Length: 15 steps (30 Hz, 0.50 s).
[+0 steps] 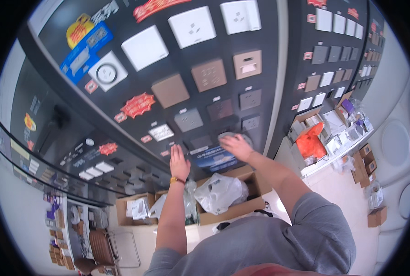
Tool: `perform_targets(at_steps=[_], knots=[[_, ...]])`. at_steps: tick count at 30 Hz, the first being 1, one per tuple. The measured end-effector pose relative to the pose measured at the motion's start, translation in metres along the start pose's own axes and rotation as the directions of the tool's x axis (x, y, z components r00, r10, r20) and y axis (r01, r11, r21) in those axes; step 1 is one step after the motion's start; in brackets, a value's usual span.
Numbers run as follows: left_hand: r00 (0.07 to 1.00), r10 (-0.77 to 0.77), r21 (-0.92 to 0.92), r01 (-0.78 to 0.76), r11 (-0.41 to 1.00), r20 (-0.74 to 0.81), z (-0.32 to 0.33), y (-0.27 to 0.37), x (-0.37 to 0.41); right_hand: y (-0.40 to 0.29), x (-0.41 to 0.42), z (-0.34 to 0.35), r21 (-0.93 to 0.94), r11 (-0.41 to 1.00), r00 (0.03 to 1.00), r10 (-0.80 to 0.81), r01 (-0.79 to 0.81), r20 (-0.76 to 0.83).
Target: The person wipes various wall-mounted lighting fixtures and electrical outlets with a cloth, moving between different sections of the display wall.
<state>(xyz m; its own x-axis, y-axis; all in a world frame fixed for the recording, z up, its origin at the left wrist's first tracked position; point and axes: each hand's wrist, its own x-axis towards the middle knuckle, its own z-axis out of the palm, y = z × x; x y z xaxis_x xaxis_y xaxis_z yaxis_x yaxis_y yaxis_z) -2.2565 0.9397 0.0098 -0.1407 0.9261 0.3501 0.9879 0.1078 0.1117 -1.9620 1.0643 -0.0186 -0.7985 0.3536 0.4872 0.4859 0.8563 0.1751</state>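
Observation:
My left hand [179, 163], with a yellow band at the wrist, lies flat against a dark display board [205, 132], its fingertips over a small dark plate. Nothing shows in its grip. To its right, my right hand [237, 146] presses a grey cloth [228, 135] to the board, below a grey socket plate [251, 122]. Just under the right hand is a blue printed panel [214, 158]. Above the hands are a grey socket plate [188, 120], a dark brown plate [220, 109], a white plate [161, 132] and a brown switch plate [170, 90].
Below the board, cardboard boxes [230, 218] hold a white plastic bag [217, 194] and packages. A counter [346, 151] at right bears boxes and an orange bag [311, 142]. A brown chair [102, 246] stands lower left. Another display board [329, 55] rises at upper right.

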Motion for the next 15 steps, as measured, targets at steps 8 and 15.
perform_targets(at_steps=[8,15], knots=[[0.989,-0.054,0.065,0.063,0.996,-0.139,0.005,0.051,0.003,0.026,0.018,0.01,-0.165,0.937,0.95,-0.312,0.307,-0.006],[0.978,0.205,-0.036,-0.207,0.978,-0.048,0.026,0.12,0.009,0.079,-0.003,-0.039,-0.169,0.941,0.929,-0.323,0.295,-0.18]])
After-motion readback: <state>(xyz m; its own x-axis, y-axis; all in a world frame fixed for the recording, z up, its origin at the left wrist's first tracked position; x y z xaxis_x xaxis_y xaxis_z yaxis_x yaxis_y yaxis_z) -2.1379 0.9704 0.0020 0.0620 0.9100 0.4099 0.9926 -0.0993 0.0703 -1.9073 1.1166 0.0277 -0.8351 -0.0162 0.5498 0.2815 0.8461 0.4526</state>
